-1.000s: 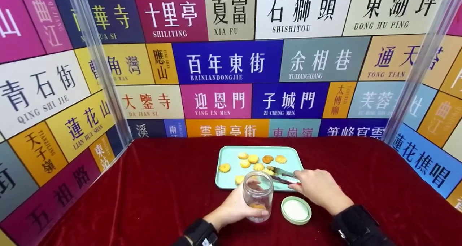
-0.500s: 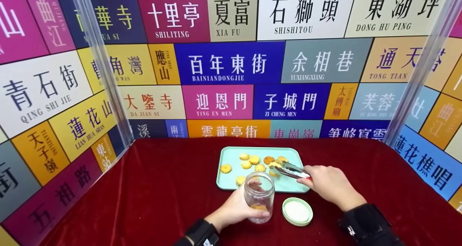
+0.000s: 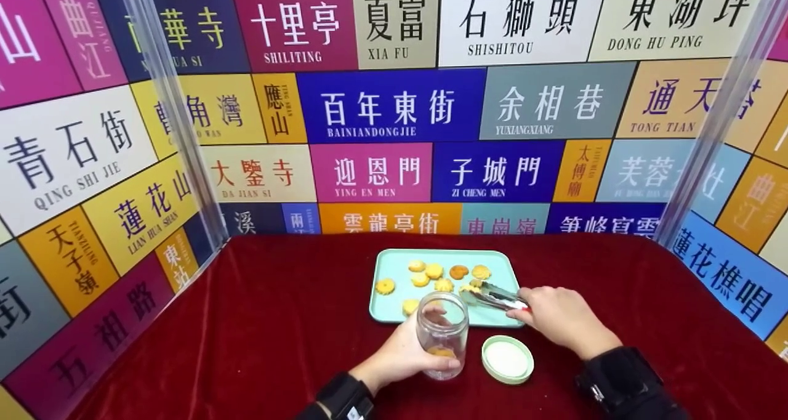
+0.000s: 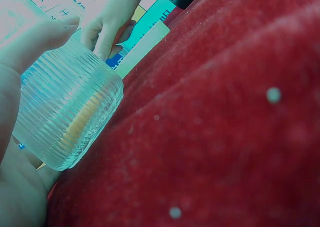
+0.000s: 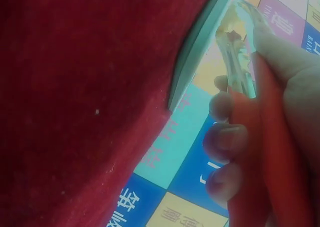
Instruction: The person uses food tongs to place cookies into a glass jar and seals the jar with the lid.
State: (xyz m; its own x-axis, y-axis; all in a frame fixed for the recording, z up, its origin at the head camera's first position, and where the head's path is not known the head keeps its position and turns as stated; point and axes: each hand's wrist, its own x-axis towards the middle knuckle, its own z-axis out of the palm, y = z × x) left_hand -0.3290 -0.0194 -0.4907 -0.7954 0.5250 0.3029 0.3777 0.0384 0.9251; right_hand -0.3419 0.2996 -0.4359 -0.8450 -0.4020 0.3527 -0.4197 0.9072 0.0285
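My left hand (image 3: 400, 353) grips a ribbed clear glass jar (image 3: 441, 341) standing open on the red cloth, with a biscuit in its bottom; in the left wrist view the jar (image 4: 67, 117) fills the left side. My right hand (image 3: 557, 321) holds metal tongs (image 3: 492, 295) with red handles, their tips over a yellow biscuit (image 3: 470, 289) on the mint-green tray (image 3: 391, 308). Several round yellow biscuits (image 3: 434, 271) lie on the tray. In the right wrist view the tongs (image 5: 239, 62) run past my curled fingers (image 5: 225, 139).
A mint-green jar lid (image 3: 507, 359) lies upside down on the red tablecloth (image 3: 258, 321) right of the jar. Walls of coloured name signs (image 3: 388, 106) enclose the table on three sides, with clear posts (image 3: 166, 112) at the back corners.
The tongs went from the tray's front edge toward its back right biscuits, then drew slightly back toward the front. The left hand and the jar stayed put.
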